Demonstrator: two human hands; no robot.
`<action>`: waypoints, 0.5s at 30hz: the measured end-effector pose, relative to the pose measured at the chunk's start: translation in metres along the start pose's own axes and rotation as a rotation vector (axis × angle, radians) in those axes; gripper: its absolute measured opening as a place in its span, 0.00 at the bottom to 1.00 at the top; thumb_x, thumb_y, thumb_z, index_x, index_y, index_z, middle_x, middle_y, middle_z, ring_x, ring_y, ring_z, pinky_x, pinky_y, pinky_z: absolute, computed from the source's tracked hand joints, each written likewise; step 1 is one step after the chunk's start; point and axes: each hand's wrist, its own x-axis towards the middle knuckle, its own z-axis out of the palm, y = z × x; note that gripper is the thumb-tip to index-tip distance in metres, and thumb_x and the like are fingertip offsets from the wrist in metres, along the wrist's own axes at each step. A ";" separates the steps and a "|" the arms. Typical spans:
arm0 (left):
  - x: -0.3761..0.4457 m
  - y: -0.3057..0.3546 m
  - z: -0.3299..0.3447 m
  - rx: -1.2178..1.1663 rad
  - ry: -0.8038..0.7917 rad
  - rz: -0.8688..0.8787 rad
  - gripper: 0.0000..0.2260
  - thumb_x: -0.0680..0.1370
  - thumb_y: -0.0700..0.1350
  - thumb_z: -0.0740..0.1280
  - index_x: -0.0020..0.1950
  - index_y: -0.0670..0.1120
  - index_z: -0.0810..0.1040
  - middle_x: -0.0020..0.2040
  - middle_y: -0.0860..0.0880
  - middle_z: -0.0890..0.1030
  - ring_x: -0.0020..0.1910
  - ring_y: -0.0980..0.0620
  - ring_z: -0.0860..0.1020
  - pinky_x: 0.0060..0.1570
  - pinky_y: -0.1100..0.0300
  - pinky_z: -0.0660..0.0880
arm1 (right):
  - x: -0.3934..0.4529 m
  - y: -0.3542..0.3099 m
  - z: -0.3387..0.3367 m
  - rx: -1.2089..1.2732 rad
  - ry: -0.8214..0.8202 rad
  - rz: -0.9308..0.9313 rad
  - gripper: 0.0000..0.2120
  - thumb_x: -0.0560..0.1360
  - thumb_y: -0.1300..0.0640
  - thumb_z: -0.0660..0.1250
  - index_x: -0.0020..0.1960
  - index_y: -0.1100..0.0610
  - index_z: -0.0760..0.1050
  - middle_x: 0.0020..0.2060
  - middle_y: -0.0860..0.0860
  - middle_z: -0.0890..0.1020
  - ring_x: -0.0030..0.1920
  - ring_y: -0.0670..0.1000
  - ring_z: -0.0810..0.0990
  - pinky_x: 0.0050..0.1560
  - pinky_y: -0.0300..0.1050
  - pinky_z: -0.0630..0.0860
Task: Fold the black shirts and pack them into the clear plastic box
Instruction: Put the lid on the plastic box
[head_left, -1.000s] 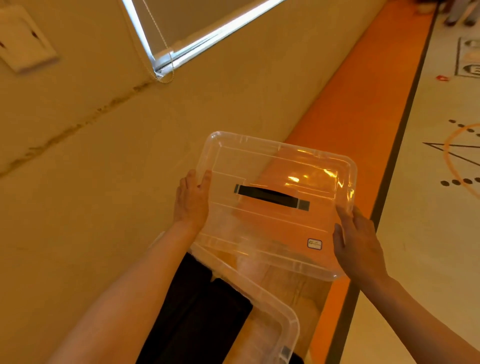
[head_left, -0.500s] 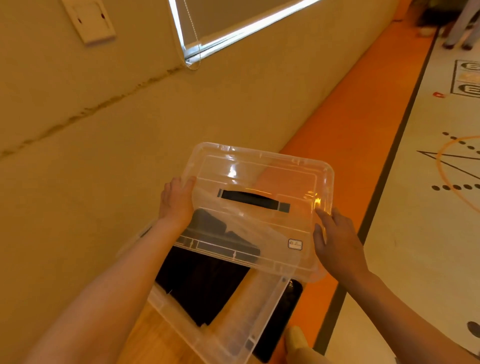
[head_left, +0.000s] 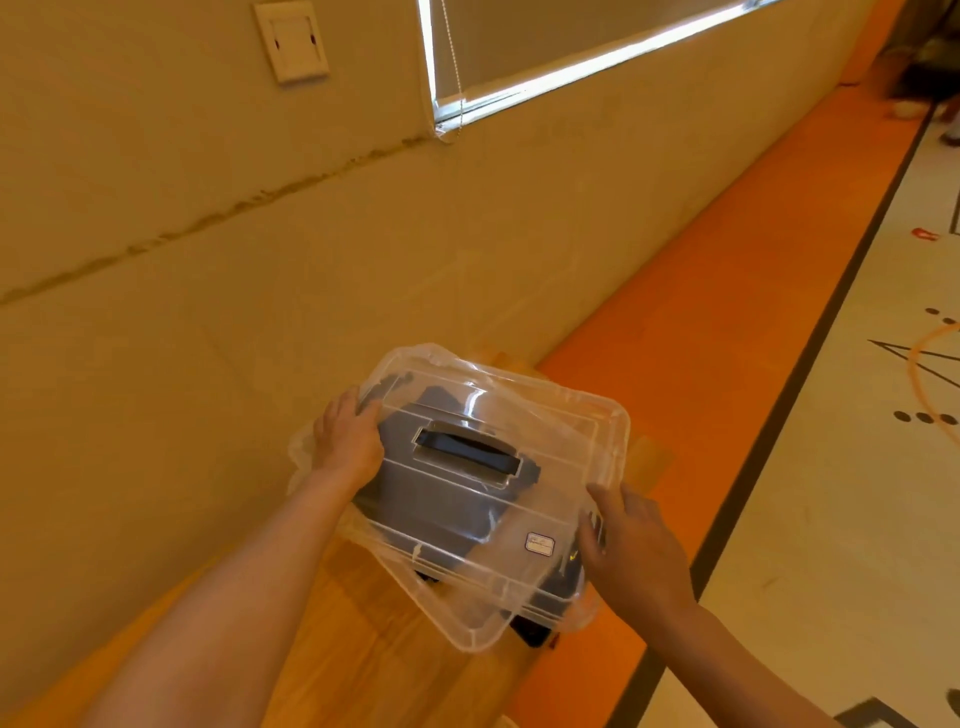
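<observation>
Holding: I had both hands on the clear lid (head_left: 524, 467), which lay over the clear plastic box (head_left: 566, 610) at a slight skew.
Left hand: my left hand (head_left: 347, 441) gripped the lid's left edge, fingers curled over the rim and thumb on top.
Right hand: my right hand (head_left: 631, 551) held the lid's right near edge, thumb pressed on top beside the small white sticker (head_left: 540, 544); I could not tell how the fingers lay beneath.
Lid: see-through, with a black handle (head_left: 467, 451) set in its middle; its near corner overhung the box.
Shirts: the black shirts (head_left: 441, 509) sat inside the box and showed grey through the lid.
Box: it rested on a wooden table (head_left: 363, 649), near the far end, just beside the wall (head_left: 208, 312).
Surroundings: an orange strip of floor (head_left: 701, 338) ran along the wall, a white wall plate (head_left: 291, 40) sat high up, and a window blind (head_left: 545, 41) hung to its right.
</observation>
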 end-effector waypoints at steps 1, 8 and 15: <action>-0.008 0.000 -0.001 -0.011 0.000 0.001 0.18 0.83 0.45 0.55 0.73 0.50 0.65 0.78 0.44 0.55 0.76 0.42 0.54 0.73 0.48 0.52 | -0.004 -0.002 0.002 -0.025 -0.029 0.007 0.22 0.80 0.43 0.56 0.72 0.48 0.64 0.68 0.50 0.71 0.66 0.52 0.69 0.61 0.42 0.70; -0.050 -0.010 0.011 -0.046 -0.171 0.019 0.26 0.82 0.60 0.45 0.79 0.54 0.46 0.80 0.50 0.44 0.78 0.48 0.42 0.75 0.47 0.42 | -0.030 -0.024 0.012 -0.152 0.003 -0.004 0.29 0.78 0.41 0.47 0.72 0.54 0.66 0.77 0.59 0.53 0.77 0.60 0.51 0.73 0.55 0.49; -0.031 -0.026 0.009 -0.017 -0.235 0.139 0.28 0.82 0.61 0.43 0.79 0.53 0.41 0.79 0.50 0.39 0.78 0.49 0.39 0.75 0.48 0.39 | -0.052 -0.050 0.024 -0.085 -0.041 0.026 0.37 0.74 0.38 0.37 0.78 0.55 0.51 0.78 0.52 0.42 0.72 0.47 0.31 0.72 0.45 0.34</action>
